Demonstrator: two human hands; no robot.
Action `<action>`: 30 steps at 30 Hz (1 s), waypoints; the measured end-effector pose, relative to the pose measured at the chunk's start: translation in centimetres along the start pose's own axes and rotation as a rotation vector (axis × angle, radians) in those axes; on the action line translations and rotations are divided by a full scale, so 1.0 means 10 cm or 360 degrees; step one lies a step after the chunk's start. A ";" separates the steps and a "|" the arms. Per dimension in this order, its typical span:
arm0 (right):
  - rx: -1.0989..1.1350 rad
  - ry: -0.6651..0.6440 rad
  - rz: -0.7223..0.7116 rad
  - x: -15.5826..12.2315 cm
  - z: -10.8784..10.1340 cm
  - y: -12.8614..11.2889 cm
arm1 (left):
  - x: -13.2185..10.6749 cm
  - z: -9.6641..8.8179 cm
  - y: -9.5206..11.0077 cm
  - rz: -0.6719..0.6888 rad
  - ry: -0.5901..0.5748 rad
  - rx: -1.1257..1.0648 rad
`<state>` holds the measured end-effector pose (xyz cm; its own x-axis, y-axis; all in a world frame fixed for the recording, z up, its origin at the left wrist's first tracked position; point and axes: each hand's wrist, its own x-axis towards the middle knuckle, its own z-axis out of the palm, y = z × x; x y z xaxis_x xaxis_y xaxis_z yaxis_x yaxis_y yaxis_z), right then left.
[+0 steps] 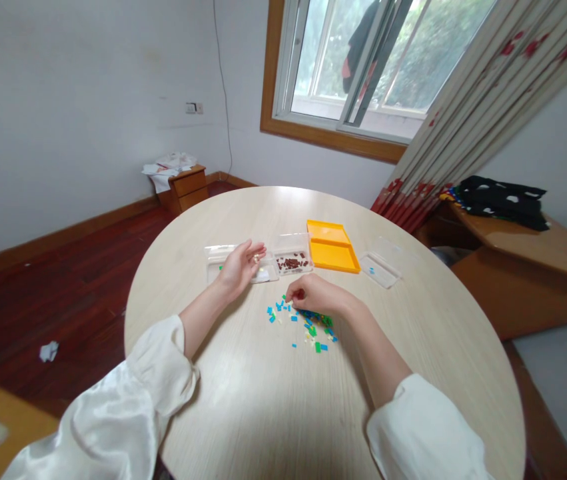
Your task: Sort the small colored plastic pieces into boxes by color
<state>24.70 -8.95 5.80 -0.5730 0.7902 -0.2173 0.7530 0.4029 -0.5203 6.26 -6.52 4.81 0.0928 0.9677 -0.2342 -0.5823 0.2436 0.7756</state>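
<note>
The right hand's fingertips (290,298) are drawn together, thumb against forefinger, at the far left edge of a pile of small bricks (308,327). Whether a brick sits between them is too small to tell. The right hand (316,293) lies knuckles up over the far side of that pile, whose blue, green and pale bits are scattered on the table (263,413) just in front of the person. The left hand's fingertips (258,253) are curled inward with a few pale pieces (256,257) at them. Pinched or merely resting there, I cannot tell. The left hand (238,268) hovers, turned partly palm up, over the right end of a clear box (213,261) on the far left. Just right of it stands a second clear box (288,241) with brown pieces on its floor. An orange tray (333,248) comes next on the right, touching or nearly touching that box. Farther right and a little apart lies a clear flat container (386,263) holding a blue bit. Both forearms come out of loose white sleeves (128,413) at the near edge. Beyond the table are a window (363,60), a curtain (478,100) on the right and a small wooden cabinet (183,189) by the far left wall.
</note>
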 end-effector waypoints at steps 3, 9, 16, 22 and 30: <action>-0.0006 0.0001 0.0019 0.01 0.00 0.00 | 0.00 0.00 -0.03 0.0046 -0.0044 0.0164; 0.0031 0.0000 0.0070 0.01 0.00 0.00 | 0.02 -0.03 -0.09 0.0196 -0.0131 0.0476; 0.0001 0.0002 0.0077 0.01 0.00 -0.01 | 0.01 -0.05 -0.09 0.0508 -0.0209 0.0749; -0.0013 -0.0011 0.0063 -0.04 -0.04 -0.02 | -0.12 -0.05 -0.08 0.0725 -0.0860 0.1763; 0.0016 0.0001 0.0063 -0.07 -0.10 0.04 | -0.09 -0.18 -0.09 0.0486 -0.1445 0.2267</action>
<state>25.71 -8.86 6.58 -0.5426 0.8058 -0.2372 0.7718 0.3668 -0.5194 5.24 -7.73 3.32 0.8092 0.5875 0.0017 0.4109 -0.5680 0.7131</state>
